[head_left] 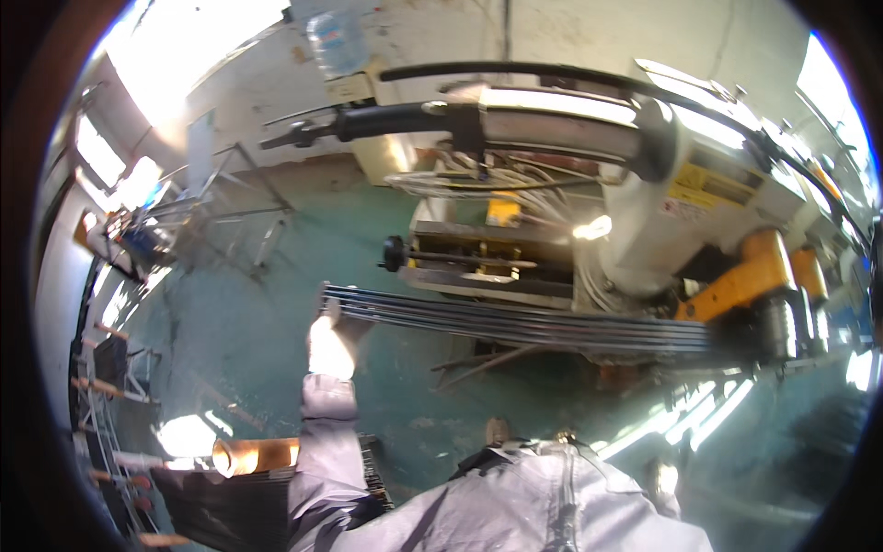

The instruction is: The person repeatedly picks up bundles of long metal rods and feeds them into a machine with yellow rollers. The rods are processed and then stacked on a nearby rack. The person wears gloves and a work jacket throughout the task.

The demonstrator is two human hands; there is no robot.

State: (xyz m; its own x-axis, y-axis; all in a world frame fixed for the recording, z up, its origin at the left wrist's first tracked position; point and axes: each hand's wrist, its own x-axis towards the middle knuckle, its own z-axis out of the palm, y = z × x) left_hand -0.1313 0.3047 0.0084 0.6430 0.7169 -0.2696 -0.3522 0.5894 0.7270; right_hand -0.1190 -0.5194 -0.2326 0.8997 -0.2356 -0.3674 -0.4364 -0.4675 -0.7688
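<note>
My left hand [332, 348], in a pale glove, reaches forward and is closed round the near-left end of several long, dark metal bars [515, 322]. They lie roughly level and side by side, running from the hand to the right. Their far ends meet the machine beside an orange guard [736, 285] and a shiny upright roller [777, 327]; just how they sit there is blurred. I cannot find my right hand in the picture. Beside the lower right of my grey jacket is a small pale shape [668, 478], too blurred to name.
A large pale machine [644, 225] with a long horizontal cylinder [561, 124] stands ahead. Under it, a black handwheel [394, 254] sticks out toward the left. Coiled hoses lie behind. Metal frames [235, 221] stand at left, and an orange-brown tube [256, 455] lies near my left forearm.
</note>
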